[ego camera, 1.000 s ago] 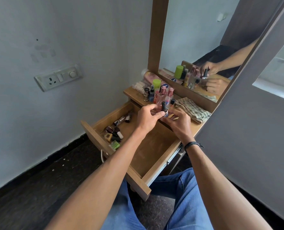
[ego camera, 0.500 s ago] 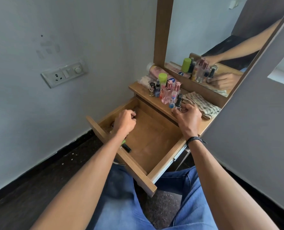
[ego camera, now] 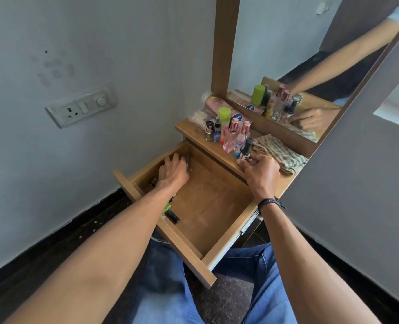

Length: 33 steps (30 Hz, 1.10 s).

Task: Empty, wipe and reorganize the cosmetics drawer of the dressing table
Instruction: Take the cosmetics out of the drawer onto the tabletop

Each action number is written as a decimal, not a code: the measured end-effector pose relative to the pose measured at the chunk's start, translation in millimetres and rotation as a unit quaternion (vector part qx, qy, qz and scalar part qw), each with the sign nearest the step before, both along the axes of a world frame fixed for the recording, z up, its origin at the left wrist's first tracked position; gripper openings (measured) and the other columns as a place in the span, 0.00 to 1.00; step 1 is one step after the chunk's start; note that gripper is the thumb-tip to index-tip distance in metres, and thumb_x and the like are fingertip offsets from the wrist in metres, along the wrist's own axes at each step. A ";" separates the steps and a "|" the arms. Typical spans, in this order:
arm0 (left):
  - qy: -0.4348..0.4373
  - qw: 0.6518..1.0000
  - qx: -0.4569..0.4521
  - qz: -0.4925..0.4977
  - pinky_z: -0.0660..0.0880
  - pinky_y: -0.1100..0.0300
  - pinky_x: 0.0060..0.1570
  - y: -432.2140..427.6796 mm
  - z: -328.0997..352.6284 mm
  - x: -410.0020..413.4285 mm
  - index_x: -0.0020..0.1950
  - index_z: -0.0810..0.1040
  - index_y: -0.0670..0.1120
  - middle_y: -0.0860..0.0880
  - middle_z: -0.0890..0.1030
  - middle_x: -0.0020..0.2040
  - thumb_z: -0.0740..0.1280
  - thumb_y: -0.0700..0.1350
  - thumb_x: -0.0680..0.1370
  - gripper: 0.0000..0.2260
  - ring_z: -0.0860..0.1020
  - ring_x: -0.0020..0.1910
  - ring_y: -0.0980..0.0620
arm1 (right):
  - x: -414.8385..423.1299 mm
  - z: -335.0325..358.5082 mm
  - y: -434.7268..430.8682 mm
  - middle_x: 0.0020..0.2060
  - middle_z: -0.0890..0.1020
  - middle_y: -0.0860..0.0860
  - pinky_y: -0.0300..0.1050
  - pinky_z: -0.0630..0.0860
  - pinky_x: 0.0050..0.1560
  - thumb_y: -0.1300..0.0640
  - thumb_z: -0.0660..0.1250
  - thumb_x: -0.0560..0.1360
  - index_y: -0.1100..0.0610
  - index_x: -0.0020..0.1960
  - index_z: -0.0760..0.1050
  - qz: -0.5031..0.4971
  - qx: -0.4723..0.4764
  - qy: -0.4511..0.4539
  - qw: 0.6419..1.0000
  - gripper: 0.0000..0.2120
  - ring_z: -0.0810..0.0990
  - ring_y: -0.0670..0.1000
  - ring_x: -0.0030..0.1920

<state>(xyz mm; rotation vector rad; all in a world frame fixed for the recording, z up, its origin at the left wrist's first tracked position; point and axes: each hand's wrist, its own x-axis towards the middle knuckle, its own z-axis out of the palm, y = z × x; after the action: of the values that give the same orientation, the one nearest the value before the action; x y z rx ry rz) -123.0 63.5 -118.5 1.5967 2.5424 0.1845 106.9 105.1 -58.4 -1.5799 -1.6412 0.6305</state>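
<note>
Because the drawer must be emptied before it can be wiped, the open wooden drawer (ego camera: 210,202) stands pulled far out over the person's lap, and most of its floor is bare. A few small things lie along its left wall: a dark little bottle (ego camera: 153,182), a green item (ego camera: 167,208) and a black tube (ego camera: 173,216) near the front left corner.

The left hand (ego camera: 174,170) reaches into the far left corner, fingers bent down over small bottles there. The back of the hand hides them, so I cannot tell if it grips anything.

The right hand (ego camera: 261,171) rests at the front edge of the wooden dressing table top (ego camera: 191,128), its fingers curled at the base of a small black-capped bottle (ego camera: 246,149). I cannot tell whether it pinches the bottle or only touches it.

This bottle stands upright at the right end of a group of pink and clear cosmetic bottles (ego camera: 228,136), probably gathered near the left end to keep them together. A striped beige cloth (ego camera: 277,153) lies crumpled at the right end, likely waiting for the wiping.
</note>
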 end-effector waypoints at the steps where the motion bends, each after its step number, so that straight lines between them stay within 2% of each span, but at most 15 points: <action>1: -0.007 1.000 -0.003 0.001 0.76 0.45 0.57 3.1 -0.9 0.7 0.73 0.70 0.47 0.45 0.72 0.68 0.64 0.52 0.82 0.20 0.70 0.65 0.40 | -0.1 -0.3 0.3 0.38 0.82 0.52 0.45 0.72 0.36 0.49 0.79 0.71 0.57 0.45 0.85 0.002 0.002 -0.006 1.000 0.11 0.79 0.53 0.40; 4: -0.035 0.999 -0.003 0.013 0.76 0.44 0.58 7.3 -5.6 4.3 0.74 0.68 0.46 0.44 0.72 0.70 0.65 0.52 0.82 0.23 0.72 0.66 0.40 | -0.1 -0.9 -0.1 0.40 0.82 0.54 0.49 0.76 0.40 0.50 0.79 0.71 0.57 0.46 0.85 0.004 0.005 -0.007 1.000 0.11 0.79 0.54 0.42; 7: -0.038 0.999 0.006 0.023 0.75 0.43 0.58 6.9 -11.4 7.6 0.75 0.67 0.46 0.44 0.71 0.71 0.65 0.54 0.81 0.24 0.71 0.66 0.40 | -0.6 -1.6 -0.1 0.41 0.82 0.54 0.47 0.75 0.39 0.49 0.78 0.71 0.57 0.45 0.85 0.004 0.008 -0.015 1.000 0.11 0.79 0.54 0.42; 11: -0.030 0.999 0.017 0.026 0.76 0.45 0.55 8.2 -12.7 8.8 0.74 0.67 0.45 0.44 0.71 0.70 0.65 0.45 0.81 0.21 0.72 0.64 0.41 | -1.1 -0.9 0.0 0.41 0.82 0.54 0.44 0.70 0.38 0.50 0.78 0.71 0.57 0.44 0.84 0.002 0.006 -0.012 1.000 0.10 0.79 0.54 0.41; 14: -0.033 0.999 0.030 0.030 0.76 0.47 0.53 5.0 -17.0 7.5 0.73 0.67 0.45 0.43 0.70 0.68 0.61 0.39 0.82 0.19 0.71 0.62 0.42 | -1.1 -1.0 0.0 0.41 0.82 0.54 0.44 0.69 0.39 0.50 0.78 0.71 0.56 0.44 0.84 0.002 0.009 -0.011 1.000 0.10 0.78 0.53 0.42; 18: -0.089 0.994 0.056 0.019 0.66 0.55 0.52 2.0 -20.7 4.3 0.69 0.70 0.47 0.43 0.71 0.66 0.55 0.41 0.84 0.14 0.67 0.53 0.48 | -0.4 -1.8 -0.1 0.42 0.82 0.54 0.43 0.68 0.40 0.50 0.79 0.71 0.57 0.46 0.84 0.000 0.012 -0.008 1.000 0.10 0.77 0.52 0.42; 22: -0.093 0.993 0.073 0.016 0.64 0.56 0.54 1.7 -17.1 6.5 0.68 0.71 0.46 0.44 0.70 0.66 0.57 0.41 0.84 0.13 0.65 0.52 0.52 | -0.6 -0.6 -0.9 0.44 0.81 0.53 0.42 0.69 0.41 0.51 0.79 0.71 0.58 0.52 0.85 -0.002 0.012 -0.002 1.000 0.14 0.77 0.51 0.42; 24: -0.087 0.993 0.073 0.019 0.68 0.54 0.54 0.0 -9.5 6.6 0.67 0.74 0.45 0.44 0.71 0.66 0.60 0.42 0.83 0.13 0.67 0.54 0.50 | -0.8 1.0 -1.4 0.45 0.81 0.52 0.42 0.69 0.42 0.51 0.79 0.71 0.57 0.54 0.85 -0.005 0.012 0.002 1.000 0.15 0.76 0.50 0.42; 26: -0.068 0.994 0.081 0.016 0.72 0.52 0.56 -4.2 -0.3 8.4 0.66 0.76 0.43 0.43 0.72 0.66 0.64 0.42 0.82 0.13 0.71 0.59 0.44 | -0.9 1.7 -1.6 0.44 0.81 0.52 0.41 0.68 0.41 0.50 0.79 0.71 0.57 0.54 0.85 -0.007 0.008 0.000 1.000 0.16 0.76 0.49 0.41; 30: -0.096 0.988 0.107 0.050 0.71 0.56 0.49 -13.0 16.4 13.2 0.64 0.79 0.43 0.43 0.75 0.65 0.68 0.44 0.81 0.13 0.75 0.60 0.42 | -0.2 2.6 -1.6 0.41 0.82 0.51 0.43 0.70 0.40 0.50 0.79 0.71 0.57 0.52 0.85 -0.006 -0.010 0.003 1.000 0.14 0.77 0.49 0.40; 33: -0.153 0.981 0.101 0.064 0.71 0.59 0.40 -22.6 29.3 18.8 0.64 0.80 0.46 0.46 0.79 0.60 0.69 0.46 0.81 0.13 0.79 0.52 0.46 | 0.2 4.2 -1.9 0.39 0.81 0.49 0.43 0.71 0.40 0.50 0.79 0.70 0.56 0.51 0.85 -0.010 -0.023 0.017 1.000 0.13 0.77 0.47 0.38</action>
<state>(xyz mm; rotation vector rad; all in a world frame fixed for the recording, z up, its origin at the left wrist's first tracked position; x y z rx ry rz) -104.2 41.0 -89.2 1.3400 2.4442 0.6673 107.1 103.2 -54.2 -1.6073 -1.5947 0.6866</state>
